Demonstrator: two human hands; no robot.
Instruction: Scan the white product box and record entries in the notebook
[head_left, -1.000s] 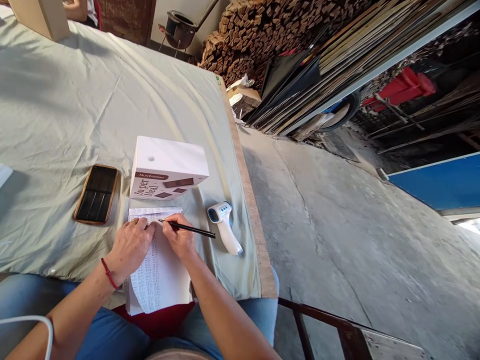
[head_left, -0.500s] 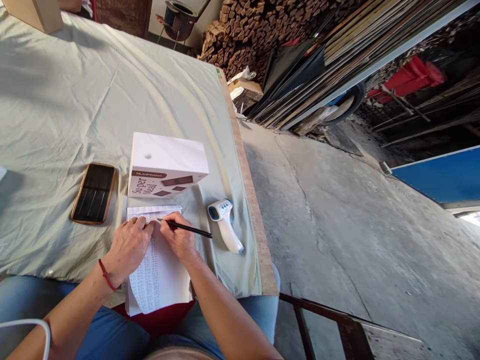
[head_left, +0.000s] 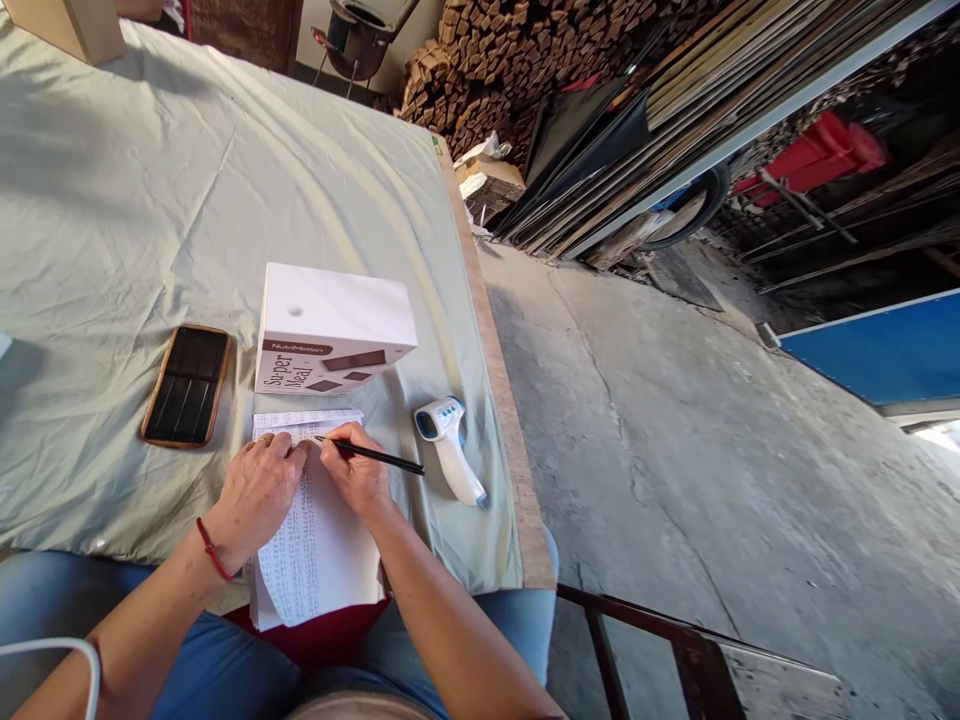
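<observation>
Sheets of paper (head_left: 341, 550) covered partly with handwritten columns lie at the table's front edge and overhang it. My left hand (head_left: 259, 490) rests on their upper left part, fingers lying on the page and holding nothing; a red cord bracelet circles the wrist. A black pen (head_left: 382, 457) is gripped in my right hand (head_left: 358, 478), its tip at the page close to my left fingertips. Just behind the paper stands a white box (head_left: 337, 310) with printed lettering. A white and blue infrared thermometer (head_left: 454, 455) lies to the right of my right hand.
A phone in a brown case (head_left: 187, 385) lies left of the box on the cloth-covered table (head_left: 135, 250). A cardboard box (head_left: 75, 30) sits at the far left corner. Beyond the table's wooden right edge (head_left: 502, 400) is concrete floor (head_left: 675, 450); stacked firewood (head_left: 510, 70) stands behind.
Both hands, the pen and the paper look almost the same as before. Only a very slight shift of the whole view shows.
</observation>
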